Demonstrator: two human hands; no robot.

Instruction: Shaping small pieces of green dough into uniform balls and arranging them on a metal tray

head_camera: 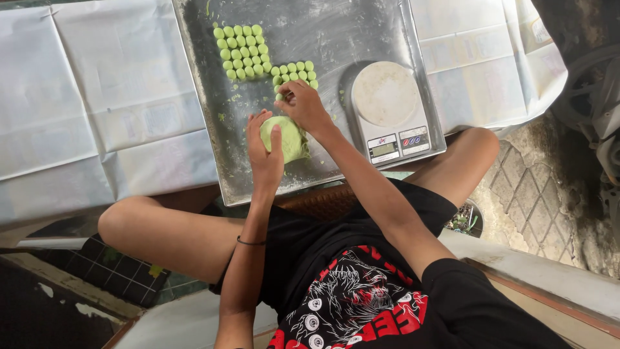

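Note:
A lump of pale green dough (289, 139) lies on a floured metal tray (323, 39). My left hand (265, 150) wraps around the lump from its left side, thumb on top. My right hand (302, 106) is just beyond the lump, its fingertips pinched on a small green dough ball (280, 97). Farther out on the tray, several small green dough balls (242, 52) stand in neat rows, with a second group (294, 71) beside my right hand.
A white kitchen scale (389, 110) with a round floured platform stands on the tray's right side. White paper sheets (97, 97) cover the surface under and around the tray. My bare knees flank the tray's near edge. Patterned paving (536, 200) lies to the right.

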